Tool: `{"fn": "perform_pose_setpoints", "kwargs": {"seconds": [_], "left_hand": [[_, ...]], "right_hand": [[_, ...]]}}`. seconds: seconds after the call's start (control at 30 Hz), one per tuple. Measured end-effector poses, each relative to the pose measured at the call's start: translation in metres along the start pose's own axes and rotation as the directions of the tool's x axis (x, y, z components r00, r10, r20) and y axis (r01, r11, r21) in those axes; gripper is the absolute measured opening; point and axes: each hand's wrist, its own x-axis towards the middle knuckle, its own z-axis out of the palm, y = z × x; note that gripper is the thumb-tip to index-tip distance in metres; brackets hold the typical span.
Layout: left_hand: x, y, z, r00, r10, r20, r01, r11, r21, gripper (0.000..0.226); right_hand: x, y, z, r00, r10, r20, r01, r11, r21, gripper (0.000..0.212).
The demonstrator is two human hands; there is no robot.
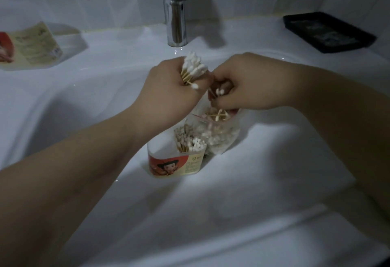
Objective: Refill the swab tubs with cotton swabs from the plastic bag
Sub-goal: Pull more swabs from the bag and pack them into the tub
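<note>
Clutching swab bundle (193, 67) in left grip (168, 89), right grip (242, 85) pinching swabs (219, 92) above bag (219, 133)

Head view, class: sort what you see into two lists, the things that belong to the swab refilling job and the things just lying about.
Job: left hand gripping a swab bundle; right hand pinching loose swabs; plastic bag; labelled tub beside the bag; matching tub at far left.
Lying about: tap; black tray.
</note>
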Motion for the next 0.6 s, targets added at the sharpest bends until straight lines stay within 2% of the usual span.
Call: {"fn": "perform_pose_setpoints", "kwargs": {"seconds": [0.2, 0.27, 0.4, 0.5, 0.6], "left_hand": [[0.0017, -0.0049, 0.0007, 0.997, -0.052, 0.060, 0.045, 0.992, 0.115, 0.019], [0.0019, -0.0051, 0.0010, 0.995, -0.063, 0.077, 0.049, 0.985, 0.168, 0.022], [-0.0006, -0.0033, 0.0010, 0.982, -0.067, 0.179, 0.037, 0.985, 0.168, 0.027], [-0.0015, -0.0024, 0.0012, 0.969, -0.041, 0.244, -0.024, 0.965, 0.260, 0.025], [-0.0022, -0.0011, -0.0012, 0.959, -0.054, 0.278, -0.017, 0.969, 0.246, 0.022]], "right_hand": [[-0.0042, 0.0054, -0.0083, 0.996, 0.075, -0.040, -0.057, 0.942, 0.332, 0.009], [-0.0037, 0.0057, -0.0082, 0.993, 0.088, -0.072, -0.056, 0.931, 0.362, 0.010], [-0.0028, 0.0052, -0.0080, 0.988, 0.111, -0.109, -0.061, 0.921, 0.384, 0.010], [-0.0030, 0.0047, -0.0073, 0.987, 0.112, -0.111, -0.058, 0.911, 0.408, 0.009], [-0.0035, 0.0057, -0.0084, 0.984, 0.117, -0.131, -0.059, 0.923, 0.381, 0.008]]}}
